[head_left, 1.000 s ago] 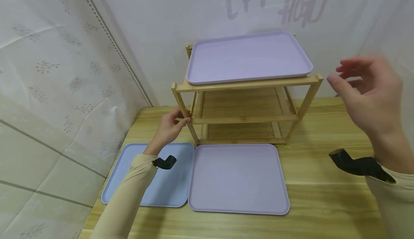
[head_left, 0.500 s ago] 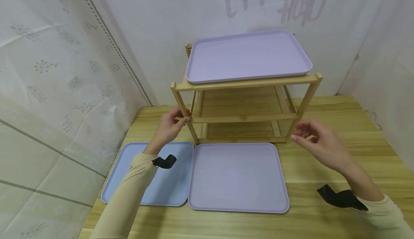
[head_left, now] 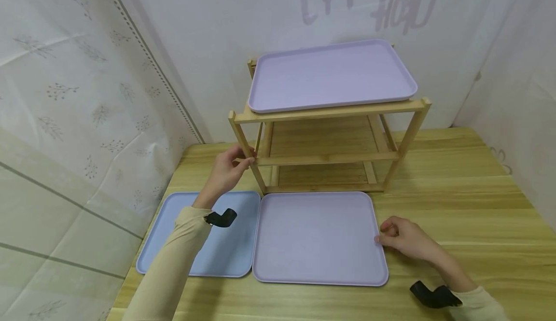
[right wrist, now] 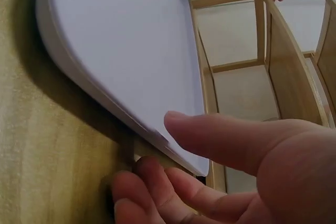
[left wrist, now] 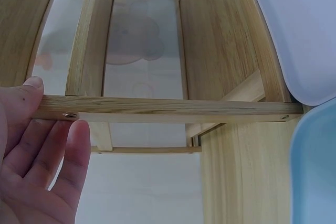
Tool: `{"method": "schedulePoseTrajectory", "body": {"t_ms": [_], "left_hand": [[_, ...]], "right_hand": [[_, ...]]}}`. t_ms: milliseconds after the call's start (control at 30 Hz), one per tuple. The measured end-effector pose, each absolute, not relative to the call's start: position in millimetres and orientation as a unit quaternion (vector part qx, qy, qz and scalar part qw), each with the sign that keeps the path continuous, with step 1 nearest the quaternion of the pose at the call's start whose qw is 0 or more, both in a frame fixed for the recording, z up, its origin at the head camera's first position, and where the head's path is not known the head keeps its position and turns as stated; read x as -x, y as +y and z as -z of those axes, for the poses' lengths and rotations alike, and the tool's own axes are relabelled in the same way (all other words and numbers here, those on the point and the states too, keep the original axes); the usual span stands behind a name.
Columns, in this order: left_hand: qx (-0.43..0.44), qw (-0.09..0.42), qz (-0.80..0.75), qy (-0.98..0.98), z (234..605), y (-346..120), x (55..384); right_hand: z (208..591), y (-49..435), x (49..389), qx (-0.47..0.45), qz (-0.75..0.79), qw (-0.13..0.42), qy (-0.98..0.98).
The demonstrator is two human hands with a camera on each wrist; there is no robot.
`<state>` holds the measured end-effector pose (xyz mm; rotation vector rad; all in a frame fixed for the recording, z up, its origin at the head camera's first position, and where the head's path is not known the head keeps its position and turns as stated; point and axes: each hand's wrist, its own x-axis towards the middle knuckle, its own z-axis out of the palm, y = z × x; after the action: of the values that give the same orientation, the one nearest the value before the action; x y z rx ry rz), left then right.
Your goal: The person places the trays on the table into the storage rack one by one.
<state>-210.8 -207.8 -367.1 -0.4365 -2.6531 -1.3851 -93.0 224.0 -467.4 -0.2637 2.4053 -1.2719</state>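
Note:
My left hand [head_left: 228,170] grips the left front post of a three-tier wooden shelf rack [head_left: 330,158]. In the left wrist view, the thumb of my left hand [left wrist: 37,166] lies on one side of the post [left wrist: 173,107], with fingers on the other. Flat on the table, right before the rack, lies a lilac tray [head_left: 319,239]. My right hand [head_left: 404,236] pinches its right rim. The right wrist view has the thumb [right wrist: 210,132] over the tray's rim [right wrist: 100,98] and curled fingers below. A second lilac tray [head_left: 332,75] sits slightly skewed on the rack's top tier.
A blue tray [head_left: 234,244] lies left of the lower lilac one, edges side by side, partly under my left forearm. The wooden table [head_left: 456,195] extends to the right. White patterned cloth [head_left: 108,118] hangs at the left, back and right.
My right hand has come down and left, from beside the rack's top to the right rim of the lower lilac tray. The left hand has stayed on the post.

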Motion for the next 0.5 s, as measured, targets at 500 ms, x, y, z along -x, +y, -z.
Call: {"method": "schedulePoseTrajectory", "body": {"t_ms": [500], "left_hand": [[0.144, 0.062, 0.463, -0.873, 369, -208, 212]], "right_hand": [[473, 212, 83, 0.083, 0.431, 0.217, 0.872]]}}
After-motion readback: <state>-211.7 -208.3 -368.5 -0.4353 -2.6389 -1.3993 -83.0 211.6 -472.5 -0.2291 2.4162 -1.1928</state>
